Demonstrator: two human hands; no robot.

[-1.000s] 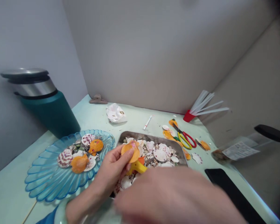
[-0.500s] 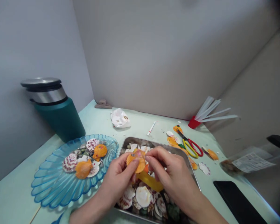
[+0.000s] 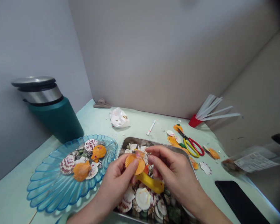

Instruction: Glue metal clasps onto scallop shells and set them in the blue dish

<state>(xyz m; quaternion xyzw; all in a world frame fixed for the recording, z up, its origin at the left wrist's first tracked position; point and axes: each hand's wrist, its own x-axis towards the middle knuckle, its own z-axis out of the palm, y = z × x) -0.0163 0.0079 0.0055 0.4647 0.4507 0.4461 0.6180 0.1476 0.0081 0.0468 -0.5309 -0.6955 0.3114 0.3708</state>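
Observation:
My left hand [image 3: 119, 174] grips an orange scallop shell [image 3: 134, 164] between thumb and fingers, above a metal tray. A small shiny piece and something clear show at the shell's top edge; I cannot make out what they are. My right hand [image 3: 169, 169] is just right of the shell, thumb and forefinger curled close together; whatever they hold is too small to name. Under the shell a yellow handle-like piece [image 3: 151, 183] slants over the tray's contents. The metal tray [image 3: 130, 139] is filled with white and brown-patterned shells [image 3: 142, 198] and dark stones.
At left, a blue scalloped dish [image 3: 49, 189] holds several shells; a teal bottle [image 3: 58, 119] stands behind. Scissors [image 3: 191, 146] lie among orange shells at right, near a red cup [image 3: 195, 121] of translucent sticks. A black phone [image 3: 238, 199] and a plastic bag [image 3: 254, 161] are far right.
My right thumb and forefinger have parted slightly and shifted a little from the shell's edge. My left hand keeps hold of the shell. The whole view has shifted slightly.

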